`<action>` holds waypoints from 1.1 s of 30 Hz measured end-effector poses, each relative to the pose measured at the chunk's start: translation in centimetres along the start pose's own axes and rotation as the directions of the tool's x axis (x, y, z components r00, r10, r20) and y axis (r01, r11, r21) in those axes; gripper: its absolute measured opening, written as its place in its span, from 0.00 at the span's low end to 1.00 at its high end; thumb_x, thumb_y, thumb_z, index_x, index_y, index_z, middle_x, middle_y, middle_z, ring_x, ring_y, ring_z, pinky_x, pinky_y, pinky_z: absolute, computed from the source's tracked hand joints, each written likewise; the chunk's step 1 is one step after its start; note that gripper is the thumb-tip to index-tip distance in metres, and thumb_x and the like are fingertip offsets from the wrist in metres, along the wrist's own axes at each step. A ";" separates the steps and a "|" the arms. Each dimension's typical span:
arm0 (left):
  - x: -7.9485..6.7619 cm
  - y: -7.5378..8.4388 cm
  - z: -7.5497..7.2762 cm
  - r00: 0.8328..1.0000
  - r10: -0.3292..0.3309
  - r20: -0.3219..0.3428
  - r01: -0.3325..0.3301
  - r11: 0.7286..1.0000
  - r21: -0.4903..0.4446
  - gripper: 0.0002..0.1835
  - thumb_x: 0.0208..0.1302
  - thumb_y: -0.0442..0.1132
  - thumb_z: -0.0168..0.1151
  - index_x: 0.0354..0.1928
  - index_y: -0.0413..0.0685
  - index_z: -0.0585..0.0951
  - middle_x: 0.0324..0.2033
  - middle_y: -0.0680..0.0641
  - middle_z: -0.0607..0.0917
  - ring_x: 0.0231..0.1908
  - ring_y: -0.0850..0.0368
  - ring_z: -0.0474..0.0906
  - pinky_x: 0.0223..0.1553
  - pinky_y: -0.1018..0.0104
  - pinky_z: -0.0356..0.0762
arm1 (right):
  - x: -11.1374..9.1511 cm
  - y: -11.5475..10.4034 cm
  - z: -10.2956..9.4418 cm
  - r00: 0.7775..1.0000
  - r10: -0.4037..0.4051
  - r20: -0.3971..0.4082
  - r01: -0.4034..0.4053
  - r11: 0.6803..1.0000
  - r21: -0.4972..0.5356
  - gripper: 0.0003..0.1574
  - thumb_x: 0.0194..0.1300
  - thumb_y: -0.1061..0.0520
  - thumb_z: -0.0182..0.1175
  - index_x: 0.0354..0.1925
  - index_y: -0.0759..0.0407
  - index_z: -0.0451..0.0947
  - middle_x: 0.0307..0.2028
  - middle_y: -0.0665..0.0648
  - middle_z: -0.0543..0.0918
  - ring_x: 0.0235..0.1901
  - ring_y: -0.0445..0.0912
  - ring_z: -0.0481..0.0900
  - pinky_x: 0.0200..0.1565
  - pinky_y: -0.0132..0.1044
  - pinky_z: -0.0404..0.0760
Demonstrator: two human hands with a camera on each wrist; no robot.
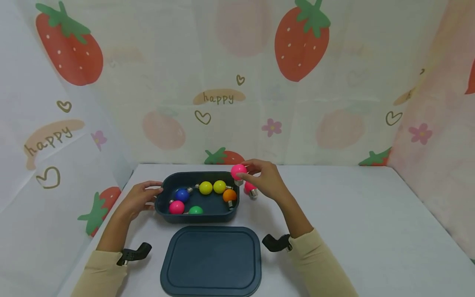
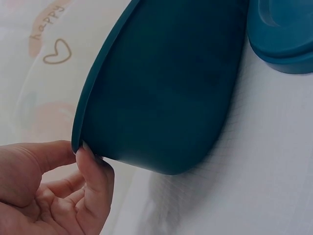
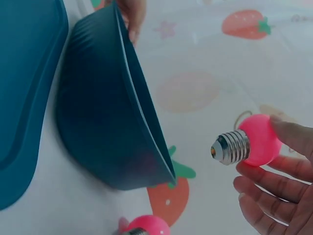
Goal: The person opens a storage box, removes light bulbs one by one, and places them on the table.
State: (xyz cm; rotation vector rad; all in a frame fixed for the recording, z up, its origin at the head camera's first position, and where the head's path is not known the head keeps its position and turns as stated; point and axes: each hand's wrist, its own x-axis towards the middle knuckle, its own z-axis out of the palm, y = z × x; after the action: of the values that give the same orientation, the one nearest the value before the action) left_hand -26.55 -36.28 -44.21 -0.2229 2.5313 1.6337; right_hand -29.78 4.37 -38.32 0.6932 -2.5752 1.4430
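My right hand (image 1: 268, 178) pinches a pink light bulb (image 1: 238, 171) between thumb and fingers, above the right end of a dark blue box (image 1: 196, 218). In the right wrist view, the metal screw base of that bulb (image 3: 259, 139) points toward the box. With thumb and fingers, my left hand (image 2: 73, 188) grips the box's rim at its left end. Inside lie a blue bulb (image 1: 182, 194), a pink bulb (image 1: 177, 207), a partly hidden green bulb (image 1: 196, 210), two yellow bulbs (image 1: 205, 188) and an orange bulb (image 1: 229, 195).
Another pink bulb (image 1: 250, 188) lies on the white table (image 1: 352, 231), just right of the box and partly behind my right hand. A flat dark blue lid (image 1: 211, 262) lies in front of the box. Strawberry-printed cloth (image 1: 304, 119) stands behind the table and at both sides.
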 end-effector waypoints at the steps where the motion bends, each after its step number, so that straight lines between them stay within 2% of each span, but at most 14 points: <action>1: 0.0 0.0 0.0 1.000 -0.001 0.002 0.001 1.000 -0.003 0.30 0.76 0.47 0.58 0.71 0.36 0.67 0.53 0.36 0.82 0.37 0.55 0.81 0.35 0.64 0.84 | 0.0 0.2 -0.1 1.000 0.012 -0.003 -0.012 1.000 0.000 0.26 0.64 0.48 0.72 0.58 0.54 0.83 0.45 0.54 0.88 0.45 0.49 0.84 0.43 0.44 0.85; 9: -0.1 -0.1 -0.2 1.000 0.001 0.017 -0.001 1.000 -0.017 0.31 0.76 0.47 0.57 0.72 0.36 0.67 0.50 0.40 0.84 0.36 0.55 0.81 0.35 0.64 0.84 | 0.2 1.4 -1.0 0.995 0.094 -0.016 -0.093 0.995 0.022 0.28 0.64 0.47 0.70 0.60 0.56 0.81 0.47 0.56 0.87 0.47 0.51 0.84 0.47 0.45 0.85; 17: -0.2 -0.1 -0.3 1.000 -0.006 0.019 0.006 0.999 -0.031 0.30 0.76 0.47 0.57 0.71 0.36 0.67 0.45 0.44 0.85 0.35 0.56 0.81 0.35 0.65 0.84 | 0.4 2.9 -1.5 0.988 0.154 -0.019 -0.153 0.987 0.052 0.28 0.65 0.46 0.69 0.59 0.55 0.82 0.45 0.57 0.87 0.47 0.52 0.83 0.45 0.45 0.85; 22: -0.3 0.0 -0.2 1.000 -0.006 0.016 0.006 0.999 -0.032 0.30 0.76 0.46 0.57 0.71 0.37 0.67 0.47 0.41 0.84 0.35 0.56 0.80 0.35 0.65 0.84 | 0.6 4.4 -1.7 0.981 0.191 -0.029 -0.189 0.981 0.047 0.27 0.66 0.44 0.68 0.59 0.55 0.82 0.45 0.57 0.87 0.45 0.52 0.83 0.43 0.43 0.85; 29: -0.3 0.0 -0.2 1.000 0.000 0.019 0.001 1.000 -0.023 0.30 0.76 0.47 0.57 0.72 0.37 0.66 0.52 0.36 0.82 0.37 0.55 0.80 0.36 0.64 0.84 | 0.6 5.9 -2.2 0.974 0.221 -0.040 -0.217 0.972 0.091 0.27 0.69 0.47 0.67 0.60 0.58 0.81 0.46 0.62 0.87 0.46 0.60 0.84 0.46 0.51 0.85; 33: -0.2 0.0 -0.2 1.000 -0.002 0.018 0.003 1.000 -0.021 0.30 0.76 0.47 0.57 0.72 0.37 0.67 0.53 0.36 0.82 0.37 0.55 0.81 0.36 0.64 0.84 | 0.5 6.8 -2.4 0.969 0.242 -0.056 -0.235 0.966 0.108 0.27 0.70 0.48 0.65 0.61 0.59 0.80 0.50 0.63 0.86 0.45 0.56 0.85 0.46 0.48 0.85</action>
State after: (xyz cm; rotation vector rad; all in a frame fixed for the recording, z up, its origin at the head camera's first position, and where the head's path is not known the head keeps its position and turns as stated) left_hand -26.30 -36.43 -44.14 -0.2121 2.5006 1.6542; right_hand -33.50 9.24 -42.17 0.3446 -2.6206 1.6428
